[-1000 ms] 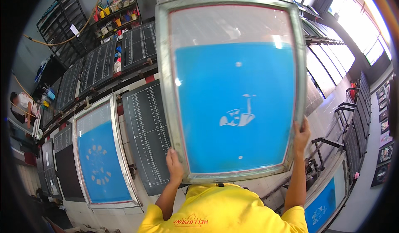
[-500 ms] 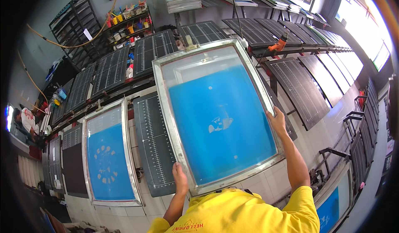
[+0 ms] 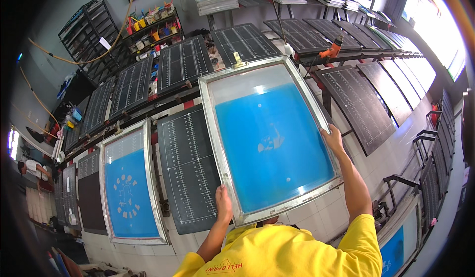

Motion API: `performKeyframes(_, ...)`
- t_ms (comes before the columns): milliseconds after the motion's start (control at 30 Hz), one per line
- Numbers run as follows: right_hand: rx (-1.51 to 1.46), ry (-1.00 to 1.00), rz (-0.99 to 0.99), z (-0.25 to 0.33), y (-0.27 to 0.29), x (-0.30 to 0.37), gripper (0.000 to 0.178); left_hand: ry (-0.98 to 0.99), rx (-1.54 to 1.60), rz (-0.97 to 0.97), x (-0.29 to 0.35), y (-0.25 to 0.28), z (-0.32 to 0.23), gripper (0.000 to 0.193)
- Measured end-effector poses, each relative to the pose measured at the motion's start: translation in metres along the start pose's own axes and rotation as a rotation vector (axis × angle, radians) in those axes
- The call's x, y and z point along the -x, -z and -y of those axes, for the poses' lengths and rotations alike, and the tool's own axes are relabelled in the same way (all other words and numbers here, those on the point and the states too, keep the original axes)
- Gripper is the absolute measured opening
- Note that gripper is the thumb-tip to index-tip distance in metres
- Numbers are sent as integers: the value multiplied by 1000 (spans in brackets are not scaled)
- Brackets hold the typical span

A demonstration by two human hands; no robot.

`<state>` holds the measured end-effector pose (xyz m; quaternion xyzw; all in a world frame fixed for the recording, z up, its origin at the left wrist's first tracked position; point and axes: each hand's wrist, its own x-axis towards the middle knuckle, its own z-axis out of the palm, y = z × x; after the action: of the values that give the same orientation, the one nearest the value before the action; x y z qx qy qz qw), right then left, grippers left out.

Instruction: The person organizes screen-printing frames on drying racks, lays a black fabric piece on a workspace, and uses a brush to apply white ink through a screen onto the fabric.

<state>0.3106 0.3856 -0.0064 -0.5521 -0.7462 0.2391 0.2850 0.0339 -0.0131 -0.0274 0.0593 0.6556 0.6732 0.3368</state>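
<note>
A large silk-screen frame with a metal rim and blue mesh is held in front of me. A small pale design shows in the middle of the mesh. My left hand grips the rim near its lower left corner. On the opposite side, my right hand is closed round the right rim. A clamp is at the far rim. Just left of the held frame lies a black printing board with white ruler lines, partly covered by it. Farther left, a second blue silk-screen frame bears a ring of pale shapes.
Rows of black boards stand along the far side and to the right. An orange heat gun sits beyond the held frame. Shelves with ink tubs stand far left. A person is at the left edge.
The held frame has shifted to the right and looks slightly smaller, uncovering more of the black board. Both hands have kept their grip on its rim.
</note>
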Motion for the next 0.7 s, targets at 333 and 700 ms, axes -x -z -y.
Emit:
performKeyframes(333, -17, -50, 44, 2, 4, -6, 58, -29, -39, -45, 9, -23, -21, 43)
performKeyframes(700, -376, -60, 441, 86, 16, 4, 54, -59, -406, -316, -20, 109, -20, 51)
